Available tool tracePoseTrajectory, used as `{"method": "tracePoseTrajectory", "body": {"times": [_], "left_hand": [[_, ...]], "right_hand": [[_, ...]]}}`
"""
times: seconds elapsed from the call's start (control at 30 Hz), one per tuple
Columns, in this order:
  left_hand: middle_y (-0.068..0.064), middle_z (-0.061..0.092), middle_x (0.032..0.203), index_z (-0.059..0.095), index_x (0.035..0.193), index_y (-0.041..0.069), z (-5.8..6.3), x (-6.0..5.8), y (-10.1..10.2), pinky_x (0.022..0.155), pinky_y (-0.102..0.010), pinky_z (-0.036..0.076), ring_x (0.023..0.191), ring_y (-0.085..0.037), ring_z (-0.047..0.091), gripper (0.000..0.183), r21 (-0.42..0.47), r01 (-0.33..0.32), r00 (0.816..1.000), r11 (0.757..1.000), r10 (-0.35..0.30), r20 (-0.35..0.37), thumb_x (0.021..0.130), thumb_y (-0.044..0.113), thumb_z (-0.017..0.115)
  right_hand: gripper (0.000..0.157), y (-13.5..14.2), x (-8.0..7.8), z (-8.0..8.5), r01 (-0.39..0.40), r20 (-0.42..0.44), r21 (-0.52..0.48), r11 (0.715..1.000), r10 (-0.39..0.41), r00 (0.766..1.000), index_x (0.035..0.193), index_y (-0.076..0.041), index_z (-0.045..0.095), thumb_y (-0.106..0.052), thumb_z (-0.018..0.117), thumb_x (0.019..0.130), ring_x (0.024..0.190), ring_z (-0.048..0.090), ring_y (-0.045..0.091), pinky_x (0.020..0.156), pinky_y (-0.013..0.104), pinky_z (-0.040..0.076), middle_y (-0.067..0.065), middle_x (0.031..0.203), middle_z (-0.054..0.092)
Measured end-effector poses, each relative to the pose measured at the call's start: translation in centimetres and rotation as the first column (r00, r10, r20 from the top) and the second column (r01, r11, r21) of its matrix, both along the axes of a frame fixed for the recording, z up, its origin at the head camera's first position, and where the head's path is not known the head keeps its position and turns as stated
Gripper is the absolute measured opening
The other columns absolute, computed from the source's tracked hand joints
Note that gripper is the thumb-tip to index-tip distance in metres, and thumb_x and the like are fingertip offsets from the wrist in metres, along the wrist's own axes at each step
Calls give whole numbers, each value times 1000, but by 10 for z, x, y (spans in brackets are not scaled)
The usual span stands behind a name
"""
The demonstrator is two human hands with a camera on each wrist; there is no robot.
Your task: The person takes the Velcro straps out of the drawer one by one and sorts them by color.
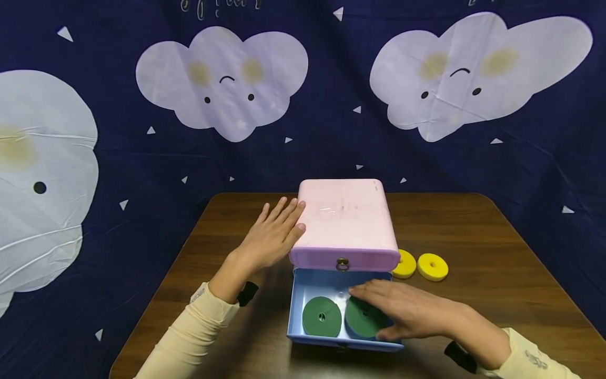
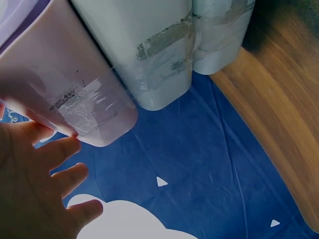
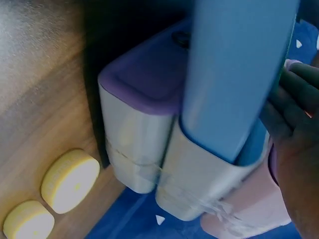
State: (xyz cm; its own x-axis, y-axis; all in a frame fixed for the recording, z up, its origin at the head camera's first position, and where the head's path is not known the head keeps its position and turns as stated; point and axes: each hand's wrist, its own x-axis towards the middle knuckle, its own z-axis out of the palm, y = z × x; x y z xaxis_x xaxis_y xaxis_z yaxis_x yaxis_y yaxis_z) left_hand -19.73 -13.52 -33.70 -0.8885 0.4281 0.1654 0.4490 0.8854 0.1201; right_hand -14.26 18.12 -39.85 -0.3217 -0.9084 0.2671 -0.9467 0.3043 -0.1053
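Observation:
A stack of drawer boxes stands on the table, with a pink box (image 1: 345, 216) on top. The blue drawer (image 1: 303, 281) below it is pulled out toward me. Two green discs with centre holes lie inside: a left disc (image 1: 322, 316) and a right disc (image 1: 362, 317). My left hand (image 1: 270, 237) rests its fingers, spread and straight, against the pink box's left side. Reaching in over the drawer's right wall, my right hand (image 1: 412, 308) covers part of the right green disc, its fingers extended and its thumb near the drawer's front right corner.
Two yellow discs lie on the table to the right of the stack, one (image 1: 432, 267) in full view and one (image 1: 404, 264) partly behind the box. A purple drawer (image 3: 144, 84) sits lowest in the stack. Behind the wooden table (image 1: 473, 226) hangs a dark blue cloth (image 1: 331, 158) with clouds.

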Motion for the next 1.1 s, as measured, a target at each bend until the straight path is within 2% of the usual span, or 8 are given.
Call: {"method": "tracePoseTrajectory", "body": {"times": [0.2,0.4,0.5,0.63,0.77,0.97,1.1], "left_hand": [[3,10,160,11,152,25,0,0,-1,120,-52,3,149,-20,1,57,2,2,1000,1000,-2,-4,101,50,15],[1,13,160,12,152,24,0,0,0,120,-52,4,149,-20,2,57,7,7,1000,1000,-7,-10,102,50,16],[1,13,160,12,152,24,0,0,-1,120,-52,3,149,-20,2,57,12,10,1000,1000,-10,-7,102,50,16],[2,11,160,12,152,24,0,0,-1,120,-52,3,149,-20,1,57,15,10,1000,1000,-10,0,102,50,16],[2,11,160,12,152,24,-1,0,-1,120,-52,3,149,-20,1,57,17,13,1000,1000,-13,-4,102,50,16],[3,11,160,12,152,25,-2,-1,-2,120,-51,3,149,-19,1,57,22,11,1000,1000,-11,-5,102,50,16],[1,13,160,13,152,24,-2,-1,-2,120,-52,3,149,-20,2,57,31,17,1000,999,-17,-6,102,50,17]], "right_hand": [[85,4,6,15,48,-21,-10,999,-48,999,142,-7,39,-42,78,74,117,53,12,93,35,51,1,139,51],[86,12,13,26,88,-59,-21,996,-89,994,144,-9,37,-45,76,76,120,54,16,95,35,49,0,142,49],[86,18,18,29,110,-56,-27,994,-112,992,145,-11,36,-45,75,76,120,55,17,100,28,45,-2,143,48],[88,26,22,31,125,-46,-61,990,-128,991,145,-11,36,-42,78,74,119,55,15,107,14,33,-3,141,50],[89,34,25,32,135,-31,-117,984,-140,990,143,-9,38,-42,80,72,117,54,12,108,5,23,-2,135,54],[89,51,30,32,211,-15,-132,969,-215,976,143,-8,40,-42,81,71,123,49,6,108,2,19,-1,135,54],[90,62,32,29,267,-57,-141,953,-277,959,141,-8,42,-38,84,66,123,47,1,107,2,20,-2,134,55]]}}
